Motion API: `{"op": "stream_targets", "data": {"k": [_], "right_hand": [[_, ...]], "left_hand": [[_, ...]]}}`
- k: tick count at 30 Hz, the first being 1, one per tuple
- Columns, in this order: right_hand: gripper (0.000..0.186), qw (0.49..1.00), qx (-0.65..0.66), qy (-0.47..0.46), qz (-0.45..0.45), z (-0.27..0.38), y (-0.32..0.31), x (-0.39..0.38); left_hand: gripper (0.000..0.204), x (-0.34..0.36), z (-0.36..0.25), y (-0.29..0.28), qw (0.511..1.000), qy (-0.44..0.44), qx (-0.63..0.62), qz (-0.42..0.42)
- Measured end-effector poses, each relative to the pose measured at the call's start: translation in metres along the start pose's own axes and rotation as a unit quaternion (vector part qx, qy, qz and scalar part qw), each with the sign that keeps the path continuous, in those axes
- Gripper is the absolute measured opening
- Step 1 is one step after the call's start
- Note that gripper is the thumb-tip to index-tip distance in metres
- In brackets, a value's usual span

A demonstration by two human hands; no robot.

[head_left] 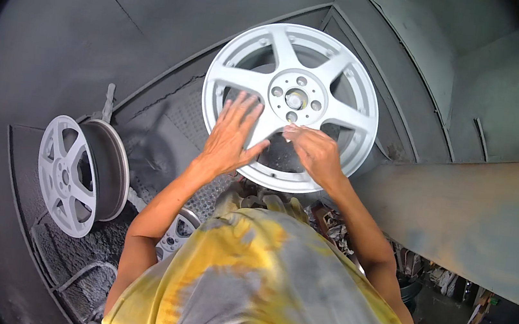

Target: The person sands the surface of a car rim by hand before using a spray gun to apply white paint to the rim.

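Note:
A white-painted car wheel rim [345, 115] with several spokes faces up in front of me, its round hub with bolt holes near the middle. My left hand [229, 137] lies over a lower-left spoke, fingers stretched out and slightly apart, holding nothing. Just below the hub, my right hand [314, 152] is closed in a pinch at a bolt hole. A small pale bit shows at its fingertips, too little to name. Yellowish material [294, 99] shows inside the centre bore.
On the left, another white-faced rim [64, 177] with a dark barrel stands on edge. Part of a third rim [179, 233] shows beside my left forearm. Grey walls [120, 28] enclose the space. A pale curved panel [460, 212] and assorted clutter [446, 275] are on the right.

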State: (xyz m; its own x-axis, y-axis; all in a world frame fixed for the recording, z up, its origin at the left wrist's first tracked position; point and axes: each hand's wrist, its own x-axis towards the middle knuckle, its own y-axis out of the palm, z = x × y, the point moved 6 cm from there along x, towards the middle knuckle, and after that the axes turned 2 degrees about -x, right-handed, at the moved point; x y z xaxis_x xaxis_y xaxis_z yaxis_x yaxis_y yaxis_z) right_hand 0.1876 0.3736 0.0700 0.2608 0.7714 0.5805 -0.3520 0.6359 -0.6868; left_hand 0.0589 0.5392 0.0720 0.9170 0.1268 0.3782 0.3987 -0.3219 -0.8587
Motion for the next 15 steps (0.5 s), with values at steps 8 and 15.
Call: {"op": "stream_targets", "data": {"k": [8,15], "right_hand": [[0.022,0.985,-0.032,-0.167,0.009,-0.017,0.047,0.081],[0.028,0.979,-0.125,-0.158,-0.004,-0.106,0.018,0.105]], "left_hand": [[0.086,-0.002,0.022,-0.012,0.999,-0.039,0.008,0.002],[0.081,0.007,0.023,-0.017,1.0,-0.008,0.004,-0.008]]}}
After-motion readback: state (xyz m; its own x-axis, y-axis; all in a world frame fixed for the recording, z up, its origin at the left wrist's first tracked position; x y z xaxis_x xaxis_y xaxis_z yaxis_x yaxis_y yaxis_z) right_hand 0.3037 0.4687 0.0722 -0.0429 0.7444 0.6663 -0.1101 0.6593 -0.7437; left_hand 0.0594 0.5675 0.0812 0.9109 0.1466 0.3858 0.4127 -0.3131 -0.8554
